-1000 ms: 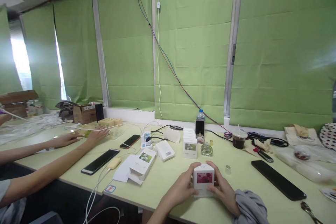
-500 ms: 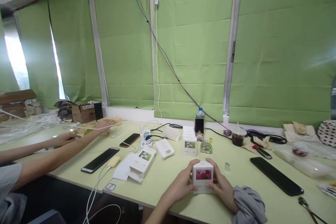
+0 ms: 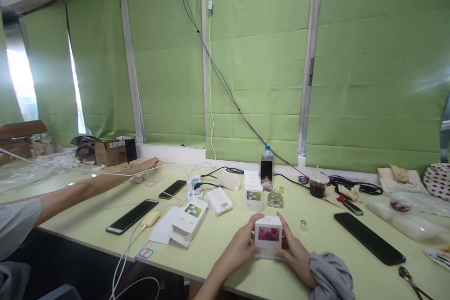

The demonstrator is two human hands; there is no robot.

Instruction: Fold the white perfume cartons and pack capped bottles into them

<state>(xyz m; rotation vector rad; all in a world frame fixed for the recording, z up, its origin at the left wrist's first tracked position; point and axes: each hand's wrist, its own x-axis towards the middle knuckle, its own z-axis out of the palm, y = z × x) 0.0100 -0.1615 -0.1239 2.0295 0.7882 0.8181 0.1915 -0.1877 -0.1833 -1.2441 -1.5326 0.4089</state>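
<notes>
A small white box (image 3: 268, 247) with a red floral picture stands upright at the table's front edge, held between both my hands. My left hand (image 3: 239, 246) grips its left side, and my right hand (image 3: 295, 249) wraps its right side, thumbs on the front face. Just beyond it are a glass perfume bottle (image 3: 275, 198) and a row of white boxes (image 3: 253, 200) with a green picture on the front one. Right of the box lies a small clear cap (image 3: 303, 225). To the left, an opened white box (image 3: 190, 221) rests with its flap out.
A drink cup (image 3: 318, 184), black phone (image 3: 369, 238) and scissors (image 3: 352, 206) lie to the right. Toward the left are two phones, a power strip (image 3: 194, 188) and white cables. A co-worker's arm (image 3: 101, 187) reaches across the table. A water bottle (image 3: 267, 157) stands behind the boxes.
The view has shifted slightly, and the box remains in both my hands. At left, the co-worker's arms have moved, and only one reaching arm shows clearly now.
</notes>
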